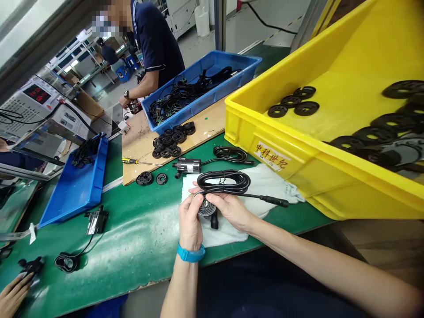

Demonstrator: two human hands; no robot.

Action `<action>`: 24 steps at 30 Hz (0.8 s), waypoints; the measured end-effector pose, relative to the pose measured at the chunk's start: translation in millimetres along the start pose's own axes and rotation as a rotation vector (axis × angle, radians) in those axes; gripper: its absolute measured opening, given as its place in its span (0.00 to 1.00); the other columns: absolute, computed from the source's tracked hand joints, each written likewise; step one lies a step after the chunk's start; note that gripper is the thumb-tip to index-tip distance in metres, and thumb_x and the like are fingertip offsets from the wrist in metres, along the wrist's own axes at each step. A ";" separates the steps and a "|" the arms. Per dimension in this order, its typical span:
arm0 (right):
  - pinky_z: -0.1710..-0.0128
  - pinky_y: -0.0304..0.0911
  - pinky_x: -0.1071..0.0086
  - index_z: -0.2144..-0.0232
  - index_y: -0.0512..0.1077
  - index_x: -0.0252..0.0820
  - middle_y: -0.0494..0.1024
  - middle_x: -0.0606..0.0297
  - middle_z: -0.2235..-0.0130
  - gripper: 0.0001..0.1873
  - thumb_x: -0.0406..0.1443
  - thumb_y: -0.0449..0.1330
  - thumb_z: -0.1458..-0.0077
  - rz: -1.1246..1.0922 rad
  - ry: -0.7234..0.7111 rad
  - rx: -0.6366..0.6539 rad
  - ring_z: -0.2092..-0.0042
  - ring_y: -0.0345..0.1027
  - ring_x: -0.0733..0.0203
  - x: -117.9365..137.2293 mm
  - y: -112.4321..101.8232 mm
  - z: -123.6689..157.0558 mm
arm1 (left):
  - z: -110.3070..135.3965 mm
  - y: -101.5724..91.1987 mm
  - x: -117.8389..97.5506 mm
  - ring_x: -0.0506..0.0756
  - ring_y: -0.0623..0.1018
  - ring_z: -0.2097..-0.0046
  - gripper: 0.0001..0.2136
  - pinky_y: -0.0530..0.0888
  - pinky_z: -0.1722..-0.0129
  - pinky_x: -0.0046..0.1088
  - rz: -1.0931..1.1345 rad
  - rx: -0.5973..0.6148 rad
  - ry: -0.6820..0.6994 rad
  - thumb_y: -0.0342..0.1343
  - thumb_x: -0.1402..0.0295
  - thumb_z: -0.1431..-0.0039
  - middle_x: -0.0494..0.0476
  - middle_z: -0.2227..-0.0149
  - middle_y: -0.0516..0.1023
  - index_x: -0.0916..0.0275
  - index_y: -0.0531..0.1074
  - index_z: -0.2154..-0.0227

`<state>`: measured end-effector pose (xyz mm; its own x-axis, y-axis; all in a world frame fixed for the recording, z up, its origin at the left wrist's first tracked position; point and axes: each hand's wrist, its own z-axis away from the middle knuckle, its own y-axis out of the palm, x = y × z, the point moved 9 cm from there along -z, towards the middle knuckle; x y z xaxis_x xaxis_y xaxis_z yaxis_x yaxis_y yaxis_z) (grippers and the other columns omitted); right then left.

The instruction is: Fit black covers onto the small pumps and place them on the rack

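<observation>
My left hand (190, 222), with a blue wristband, and my right hand (230, 210) both grip a small black pump (207, 207) just above a white cloth (261, 190). A round slotted black cover (207, 207) shows on the pump, partly hidden by my fingers. A coiled black cable (223, 181) rests against my right hand, and its plug end (274, 201) extends to the right. Beyond my hands lie a black-and-silver pump (187, 166) with its own coiled cable (231, 154), two round black covers (145, 178), and a yellow-handled screwdriver (130, 161).
A green-topped workbench (139, 229) holds a pile of black covers (170, 141), blue trays (198, 90) and a yellow bin (324, 132) at right. A co-worker's hand (13, 296) is at bottom left, and another person (155, 48) works beyond the bench.
</observation>
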<state>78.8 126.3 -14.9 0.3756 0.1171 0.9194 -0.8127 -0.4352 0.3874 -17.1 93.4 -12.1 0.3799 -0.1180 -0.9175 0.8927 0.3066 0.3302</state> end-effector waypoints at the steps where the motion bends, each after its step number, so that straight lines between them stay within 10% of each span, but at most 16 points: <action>1: 0.33 0.58 0.52 0.53 0.82 0.48 0.83 0.60 0.49 0.24 0.56 0.61 0.41 0.007 -0.007 -0.011 0.42 0.72 0.49 -0.8 -0.3 -0.6 | -0.4 1.1 0.0 0.57 0.80 0.55 0.14 0.73 0.50 0.33 0.006 -0.002 0.003 0.69 0.58 0.47 0.56 0.62 0.84 0.64 0.84 0.64; 8: 0.49 0.68 0.57 0.67 0.82 0.42 0.84 0.58 0.62 0.24 0.56 0.64 0.50 0.046 0.020 -0.147 0.55 0.74 0.49 -1.2 -17.6 -16.4 | 9.4 5.6 -19.2 0.61 0.71 0.36 0.22 0.64 0.34 0.40 -0.325 0.096 0.305 0.52 0.53 0.31 0.61 0.40 0.75 0.60 0.75 0.44; 12: 0.53 0.66 0.61 0.69 0.79 0.40 0.82 0.60 0.63 0.23 0.54 0.61 0.49 0.060 -0.001 -0.251 0.57 0.72 0.52 -0.1 -34.0 -25.6 | 23.4 2.3 -21.5 0.63 0.64 0.31 0.33 0.59 0.30 0.46 -0.542 0.143 0.511 0.61 0.56 0.36 0.61 0.29 0.60 0.53 0.58 0.31; 24: 0.39 0.62 0.52 0.53 0.76 0.41 0.80 0.56 0.49 0.23 0.48 0.59 0.45 0.231 -0.144 -0.068 0.45 0.71 0.46 24.4 8.0 -0.6 | 4.0 8.4 -13.3 0.58 0.69 0.33 0.23 0.63 0.32 0.35 -0.253 -0.052 0.337 0.52 0.56 0.32 0.59 0.35 0.71 0.58 0.69 0.38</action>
<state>81.2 126.2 10.7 0.2321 -0.1086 0.9666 -0.9103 -0.3744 0.1765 -13.6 93.8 3.7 0.0425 0.1174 -0.9922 0.9308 0.3562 0.0820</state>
